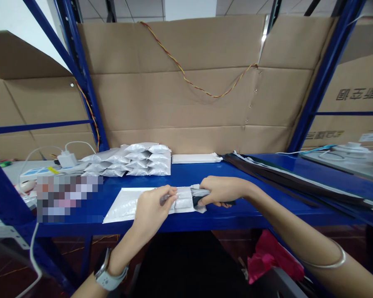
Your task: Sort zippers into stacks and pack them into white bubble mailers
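A white padded mailer [124, 203] lies flat near the front edge of the blue shelf, its mouth toward the right. My left hand [152, 207] is closed in a pinch on the mailer's upper side, thumb and forefinger together. My right hand [222, 191] is closed at the mailer's mouth, around a grey and black flat bundle [200, 193] whose left part is at the opening. The fingers hide much of the bundle, so I cannot tell its kind.
Behind my left hand stand stacked, filled white mailers [149, 159]. A flat white packet [195, 158] lies at the back by the cardboard wall [180, 103]. Long dark strips [276, 178] stretch along the right. A white charger [66, 159] with cables sits left. Blue posts [326, 78] frame the shelf.
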`<state>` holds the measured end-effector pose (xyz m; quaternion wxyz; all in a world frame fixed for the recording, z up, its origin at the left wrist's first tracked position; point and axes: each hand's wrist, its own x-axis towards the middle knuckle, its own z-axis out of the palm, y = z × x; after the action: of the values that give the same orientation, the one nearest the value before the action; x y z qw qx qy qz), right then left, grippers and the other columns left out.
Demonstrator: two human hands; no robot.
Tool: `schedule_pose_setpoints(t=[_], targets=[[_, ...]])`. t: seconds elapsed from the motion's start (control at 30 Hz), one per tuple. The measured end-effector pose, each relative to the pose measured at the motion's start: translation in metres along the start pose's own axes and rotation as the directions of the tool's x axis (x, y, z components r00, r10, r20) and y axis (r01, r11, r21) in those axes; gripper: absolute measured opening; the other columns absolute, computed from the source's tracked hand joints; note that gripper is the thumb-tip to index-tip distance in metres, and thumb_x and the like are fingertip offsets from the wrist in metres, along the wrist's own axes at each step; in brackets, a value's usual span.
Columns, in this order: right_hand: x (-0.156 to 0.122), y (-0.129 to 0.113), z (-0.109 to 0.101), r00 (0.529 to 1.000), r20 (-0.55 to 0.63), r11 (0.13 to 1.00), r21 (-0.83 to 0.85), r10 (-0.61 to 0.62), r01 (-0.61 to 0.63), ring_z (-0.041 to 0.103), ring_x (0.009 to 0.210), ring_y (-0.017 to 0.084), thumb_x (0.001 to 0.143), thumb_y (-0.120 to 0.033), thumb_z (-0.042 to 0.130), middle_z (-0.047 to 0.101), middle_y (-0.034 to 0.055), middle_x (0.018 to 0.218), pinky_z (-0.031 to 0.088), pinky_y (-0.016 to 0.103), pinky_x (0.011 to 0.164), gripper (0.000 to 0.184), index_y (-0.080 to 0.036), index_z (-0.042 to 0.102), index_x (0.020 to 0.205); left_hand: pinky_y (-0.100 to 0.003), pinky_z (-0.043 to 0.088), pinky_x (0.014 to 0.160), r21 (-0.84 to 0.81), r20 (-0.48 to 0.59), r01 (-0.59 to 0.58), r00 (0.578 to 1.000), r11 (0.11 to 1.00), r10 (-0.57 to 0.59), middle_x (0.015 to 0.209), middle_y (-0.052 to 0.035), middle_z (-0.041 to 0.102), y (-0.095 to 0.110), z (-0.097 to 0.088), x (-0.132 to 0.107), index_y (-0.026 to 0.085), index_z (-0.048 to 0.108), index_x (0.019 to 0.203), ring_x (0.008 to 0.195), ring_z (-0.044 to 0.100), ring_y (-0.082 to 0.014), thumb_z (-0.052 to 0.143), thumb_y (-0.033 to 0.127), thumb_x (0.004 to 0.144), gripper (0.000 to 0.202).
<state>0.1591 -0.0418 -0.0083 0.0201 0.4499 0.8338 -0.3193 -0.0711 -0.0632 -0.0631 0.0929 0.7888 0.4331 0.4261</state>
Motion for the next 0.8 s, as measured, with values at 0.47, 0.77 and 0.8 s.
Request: schedule_pose_setpoints(t=[0.47,0.77,0.8], targets=[[0.005,0.004,0.019,0.956,-0.274,0.994,-0.070,-0.102,0.086,0.060,0.066,0.018,0.069,-0.033,0.063,0.066,0.0041,0.071,0.044,0.025,0.057,0.023,-0.015,0.065,0.084,-0.031,0.052,0.080,-0.042,0.124,0.010,0.992,0.999,-0.005,0.097,0.0020,0.072,-0.003,0.008,0.004,0.023,0.062,0.075,0.090,0.067,-0.0194,0.057,0.028,0.084,0.012],[-0.032,0.045,0.045,0.811,-0.571,0.991,-0.093,-0.129,0.092,0.056,0.100,0.024,0.079,-0.043,0.062,0.063,0.0064,0.111,0.040,0.034,0.087,0.038,-0.024,0.062,0.112,-0.050,0.025,0.110,0.110,0.121,-0.095,0.989,0.989,0.082,0.108,0.0009,0.070,-0.010,0.002,0.000,0.028,0.067,0.103,0.105,0.063,-0.0215,0.060,0.034,0.085,0.020],[-0.031,0.045,0.048,0.795,-0.595,0.993,-0.069,-0.115,0.092,0.057,0.096,0.023,0.079,-0.041,0.062,0.064,0.0060,0.107,0.041,0.033,0.084,0.034,-0.023,0.064,0.108,-0.048,0.030,0.108,0.100,0.125,-0.088,0.989,0.991,0.075,0.107,0.0009,0.070,-0.010,0.002,0.000,0.027,0.068,0.099,0.105,0.063,-0.0216,0.059,0.034,0.086,0.018]])
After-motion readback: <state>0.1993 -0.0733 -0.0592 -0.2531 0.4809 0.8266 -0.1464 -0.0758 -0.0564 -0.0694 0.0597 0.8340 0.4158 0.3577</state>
